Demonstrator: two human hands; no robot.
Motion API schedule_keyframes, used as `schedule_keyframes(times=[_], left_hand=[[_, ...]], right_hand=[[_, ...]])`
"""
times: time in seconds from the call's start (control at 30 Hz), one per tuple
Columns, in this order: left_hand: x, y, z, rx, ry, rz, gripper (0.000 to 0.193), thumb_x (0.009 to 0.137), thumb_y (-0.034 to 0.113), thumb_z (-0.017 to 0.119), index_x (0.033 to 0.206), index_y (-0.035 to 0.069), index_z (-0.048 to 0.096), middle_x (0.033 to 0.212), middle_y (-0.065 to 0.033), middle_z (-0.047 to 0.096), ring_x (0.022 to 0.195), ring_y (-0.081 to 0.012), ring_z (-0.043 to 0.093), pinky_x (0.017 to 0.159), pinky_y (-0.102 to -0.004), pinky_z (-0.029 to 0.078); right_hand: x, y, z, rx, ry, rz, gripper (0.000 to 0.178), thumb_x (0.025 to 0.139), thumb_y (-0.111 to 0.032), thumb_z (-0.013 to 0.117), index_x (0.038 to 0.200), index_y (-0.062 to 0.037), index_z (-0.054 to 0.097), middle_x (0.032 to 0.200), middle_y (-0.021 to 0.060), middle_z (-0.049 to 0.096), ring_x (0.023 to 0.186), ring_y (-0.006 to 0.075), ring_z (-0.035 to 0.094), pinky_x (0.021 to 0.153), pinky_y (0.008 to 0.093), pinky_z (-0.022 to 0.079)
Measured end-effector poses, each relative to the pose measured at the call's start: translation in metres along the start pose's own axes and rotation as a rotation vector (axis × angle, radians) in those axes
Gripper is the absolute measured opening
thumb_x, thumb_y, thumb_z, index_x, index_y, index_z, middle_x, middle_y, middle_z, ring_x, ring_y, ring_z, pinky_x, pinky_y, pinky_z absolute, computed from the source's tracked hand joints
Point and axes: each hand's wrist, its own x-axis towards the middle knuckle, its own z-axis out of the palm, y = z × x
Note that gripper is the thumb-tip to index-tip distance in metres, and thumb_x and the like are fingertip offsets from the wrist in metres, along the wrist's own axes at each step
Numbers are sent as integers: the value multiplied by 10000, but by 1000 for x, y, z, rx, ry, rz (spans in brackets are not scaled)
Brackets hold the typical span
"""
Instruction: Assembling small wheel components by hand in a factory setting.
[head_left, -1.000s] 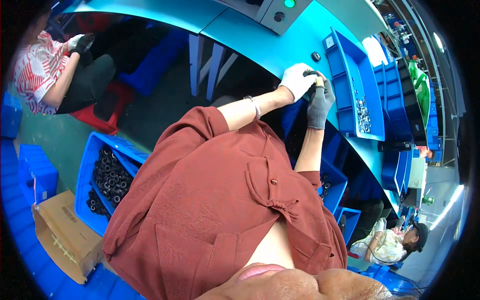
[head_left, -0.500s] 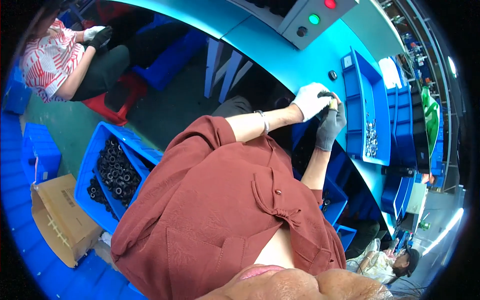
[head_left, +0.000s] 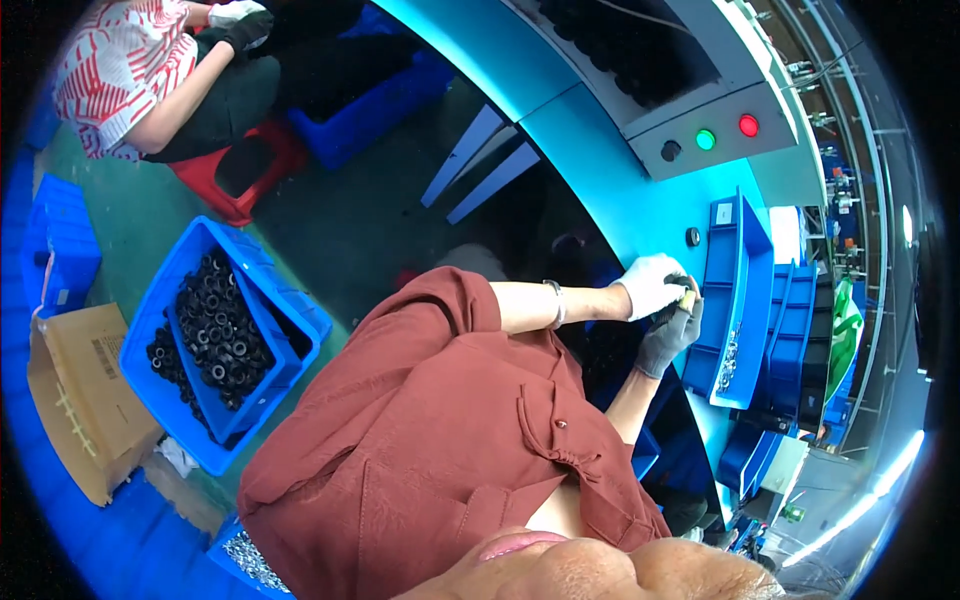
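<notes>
My left hand [head_left: 653, 288], in a white glove, is closed at the edge of the blue-green worktop. Against it, fingertips to fingertips, my right hand [head_left: 670, 335] in a grey glove is also closed. A small dark piece seems to sit between the fingers, mostly hidden, so its kind is unclear. On the worktop just beyond my hands lies a black ring-shaped part [head_left: 693, 236]. Beside them stands a long blue tray [head_left: 742, 300] with small shiny metal pieces [head_left: 729, 362] at its near end.
A grey control box [head_left: 715, 135] with green and red lights stands on the worktop [head_left: 590, 130]. To my left, a blue bin [head_left: 215, 455] holds many black rings [head_left: 222, 335], near a cardboard box [head_left: 90, 400]. A co-worker [head_left: 130, 85] sits at far left by a red stool [head_left: 240, 190].
The view has turned, so the worktop, tray and control box sit lower in the picture. My hands stay together, closed, beside the tray.
</notes>
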Motion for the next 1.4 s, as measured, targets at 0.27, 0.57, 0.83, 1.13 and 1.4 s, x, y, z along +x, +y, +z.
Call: schedule_keyframes(times=[0.27,0.57,0.83,1.13,1.4], left_hand=[[2,9,-3,-67,28,-43,284,831,259,767,997,34,713,992,-175,699,945,-330,688,836,-391,546],[5,13,-4,-38,-30,0,331,797,357,772,915,49,742,954,-176,718,921,-324,702,814,-392,551],[17,6,-12,-194,-110,-100,296,839,264,786,968,4,726,906,-149,742,823,-200,723,729,-317,566],[14,15,-30,-9,-276,53,335,943,248,712,1161,-6,694,1043,-108,723,920,-141,688,798,-282,565],[15,7,-21,-66,-237,-106,297,939,153,715,1175,-23,676,979,-75,717,771,-92,643,680,-236,531]], right_hand=[[-1,-2,4,-47,-17,-47,371,1049,-181,454,1301,64,573,1144,140,662,1052,202,641,933,326,513],[-4,-2,-1,-215,-1,-132,369,1018,-170,446,1256,51,620,1161,144,672,1063,221,646,940,337,516],[8,5,-5,-133,6,-142,263,1016,-132,540,1187,-6,696,1012,24,679,891,75,577,784,226,453],[-2,-9,-2,-338,29,-158,264,963,-62,539,1164,-23,706,959,26,688,877,88,609,759,251,502],[-3,-3,2,-207,100,-200,209,977,-59,555,1120,16,689,943,49,694,854,83,621,745,245,506]])
